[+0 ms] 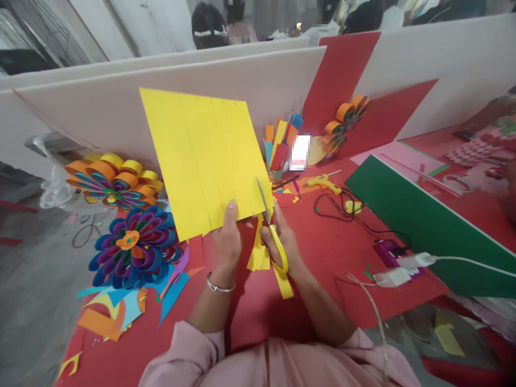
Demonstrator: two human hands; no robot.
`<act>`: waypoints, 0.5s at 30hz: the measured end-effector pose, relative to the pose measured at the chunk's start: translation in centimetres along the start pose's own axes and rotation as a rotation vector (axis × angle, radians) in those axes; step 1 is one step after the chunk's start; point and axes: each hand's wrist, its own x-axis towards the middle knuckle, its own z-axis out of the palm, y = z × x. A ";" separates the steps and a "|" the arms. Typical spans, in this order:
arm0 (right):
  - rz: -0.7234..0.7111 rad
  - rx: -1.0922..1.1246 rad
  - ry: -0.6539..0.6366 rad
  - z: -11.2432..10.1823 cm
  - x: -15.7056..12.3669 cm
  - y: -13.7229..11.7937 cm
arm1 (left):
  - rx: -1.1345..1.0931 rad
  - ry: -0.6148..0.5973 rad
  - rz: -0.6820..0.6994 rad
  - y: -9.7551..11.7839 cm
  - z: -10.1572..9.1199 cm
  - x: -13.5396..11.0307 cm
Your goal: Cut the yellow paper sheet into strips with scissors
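Yellow sheet (205,161) and scissors (279,248), one each, occupy two hands (228,240).

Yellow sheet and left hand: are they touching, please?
Touching. The head view shows the left hand holding the yellow sheet at its lower edge, thumb upon its face.

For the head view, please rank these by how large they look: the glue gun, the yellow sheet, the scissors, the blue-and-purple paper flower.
1. Yellow sheet
2. Blue-and-purple paper flower
3. Scissors
4. Glue gun

The scissors seem nearer the camera than the glue gun, so their true sizes may compare differently.
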 end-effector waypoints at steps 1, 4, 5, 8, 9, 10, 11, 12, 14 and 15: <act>0.001 0.008 -0.012 0.0 0.0 0.0 | -0.003 -0.015 0.003 0.1 0.0 0.1; 0.008 0.019 -0.021 -0.2 0.1 0.0 | 0.033 -0.038 0.011 0.1 0.1 0.2; 0.007 0.008 -0.016 -0.2 0.1 0.0 | 0.053 -0.036 0.005 0.1 0.1 0.2; -0.026 -0.066 0.025 -0.4 0.2 0.0 | 0.095 -0.012 -0.025 -0.1 0.1 0.2; -0.043 -0.097 0.042 -0.5 0.2 0.0 | 0.099 -0.001 -0.038 -0.2 0.1 0.2; -0.060 -0.127 0.060 -0.6 0.2 0.0 | 0.100 0.005 -0.051 -0.2 0.1 0.1; -0.076 -0.157 0.074 -0.6 0.2 0.1 | 0.102 0.008 -0.064 -0.3 0.1 0.1; -0.089 -0.184 0.086 -0.6 0.3 0.2 | 0.106 0.010 -0.075 -0.3 0.1 0.1; -0.107 -0.234 0.103 -0.7 0.3 0.5 | 0.118 0.015 -0.090 -0.3 0.0 0.0; -0.113 -0.254 0.106 -0.8 0.3 0.6 | 0.123 0.020 -0.091 -0.4 0.0 0.0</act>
